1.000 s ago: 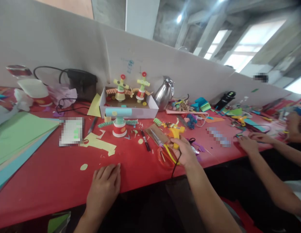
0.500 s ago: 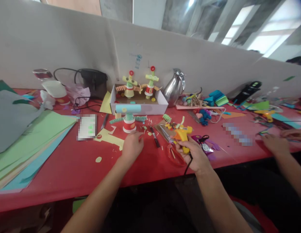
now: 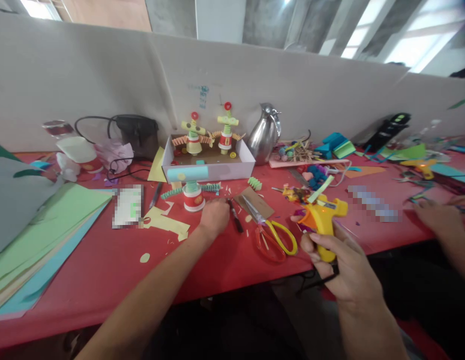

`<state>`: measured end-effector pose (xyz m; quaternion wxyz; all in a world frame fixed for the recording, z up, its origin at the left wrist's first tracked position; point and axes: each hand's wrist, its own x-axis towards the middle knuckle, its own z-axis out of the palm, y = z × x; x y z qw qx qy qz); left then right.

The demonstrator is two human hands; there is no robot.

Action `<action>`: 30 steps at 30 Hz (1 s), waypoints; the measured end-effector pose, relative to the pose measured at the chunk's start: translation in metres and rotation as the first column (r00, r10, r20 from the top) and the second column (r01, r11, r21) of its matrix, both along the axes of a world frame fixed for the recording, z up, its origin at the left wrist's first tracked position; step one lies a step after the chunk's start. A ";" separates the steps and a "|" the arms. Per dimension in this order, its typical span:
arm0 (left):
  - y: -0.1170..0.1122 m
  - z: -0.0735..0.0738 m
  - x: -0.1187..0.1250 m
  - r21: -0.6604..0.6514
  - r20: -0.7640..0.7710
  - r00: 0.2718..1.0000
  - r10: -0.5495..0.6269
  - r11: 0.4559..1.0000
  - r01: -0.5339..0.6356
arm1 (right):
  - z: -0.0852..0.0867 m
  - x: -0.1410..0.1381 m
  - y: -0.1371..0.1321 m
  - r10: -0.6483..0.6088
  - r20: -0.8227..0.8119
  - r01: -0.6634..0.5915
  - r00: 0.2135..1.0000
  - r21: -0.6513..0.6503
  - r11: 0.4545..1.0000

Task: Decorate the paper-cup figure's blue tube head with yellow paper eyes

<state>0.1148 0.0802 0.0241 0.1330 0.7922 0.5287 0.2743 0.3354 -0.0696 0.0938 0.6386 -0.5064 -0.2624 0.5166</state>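
My right hand grips a yellow hot glue gun by its handle, raised above the table's front edge. A pale green paper strip shows at the top of the gun; whether it is attached, I cannot tell. My left hand is closed and low over the table, beside a dark marker and small paper scraps. Its fingertips are hidden, so what they hold does not show. Just left stands a paper-cup figure with a blue tube head and green folded arms. Scissors with red and yellow handles lie between my hands.
Behind, a white box holds two similar figures, next to a steel jug. Coloured paper sheets are stacked left, near cut yellow paper. At right, another person's hand works near another glue gun.
My right hand has lifted the glue gun up and to the right, leaving the scissors uncovered. My left hand has shifted slightly right, towards the marker.
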 end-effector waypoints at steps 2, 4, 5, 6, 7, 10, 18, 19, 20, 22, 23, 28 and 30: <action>-0.002 0.001 -0.001 -0.053 0.112 0.993 0.045 0.998 -0.039 | 0.001 -0.002 -0.003 0.025 0.007 -0.025 1.000 -0.001 1.000; -0.010 -0.001 -0.003 -0.124 0.238 0.968 0.075 0.991 -0.046 | 0.003 -0.006 -0.004 0.071 0.020 -0.072 0.997 0.015 0.997; -0.015 -0.002 -0.003 -0.165 0.297 0.951 0.087 0.986 -0.038 | 0.003 -0.008 -0.004 0.094 0.024 -0.095 0.995 0.027 0.995; -0.021 -0.005 -0.003 -0.205 0.348 0.932 0.098 0.978 -0.027 | 0.004 -0.010 -0.004 0.113 0.025 -0.114 0.993 0.041 0.993; -0.027 -0.008 -0.002 -0.237 0.383 0.917 0.109 0.971 -0.017 | 0.005 -0.011 -0.004 0.128 0.024 -0.129 0.991 0.054 0.990; -0.045 -0.015 0.005 -0.386 0.545 0.815 0.194 0.922 0.038 | 0.008 -0.015 -0.004 0.158 0.020 -0.160 0.987 0.082 0.984; -0.066 -0.012 0.016 -0.589 0.806 0.320 0.498 0.625 0.513 | 0.019 -0.022 -0.006 0.190 0.036 -0.193 0.981 0.114 0.974; -0.067 -0.012 0.016 -0.578 0.811 0.296 0.504 0.615 0.537 | 0.020 -0.022 -0.007 0.192 0.041 -0.195 0.981 0.117 0.974; -0.067 -0.011 0.016 -0.563 0.818 0.269 0.508 0.613 0.555 | 0.020 -0.023 -0.007 0.192 0.046 -0.197 0.980 0.120 0.973; -0.067 -0.011 0.016 -0.526 0.832 0.199 0.518 0.623 0.578 | 0.020 -0.023 -0.008 0.189 0.052 -0.194 0.981 0.125 0.973; -0.068 -0.011 0.016 -0.509 0.836 0.162 0.523 0.632 0.584 | 0.020 -0.023 -0.008 0.185 0.051 -0.190 0.981 0.125 0.974; -0.071 -0.008 0.012 -0.475 0.837 0.071 0.542 0.657 0.585 | 0.018 -0.025 -0.010 0.164 0.042 -0.168 0.986 0.123 0.978; -0.072 -0.006 0.009 -0.483 0.832 0.064 0.552 0.661 0.574 | 0.017 -0.026 -0.011 0.161 0.038 -0.164 0.986 0.120 0.979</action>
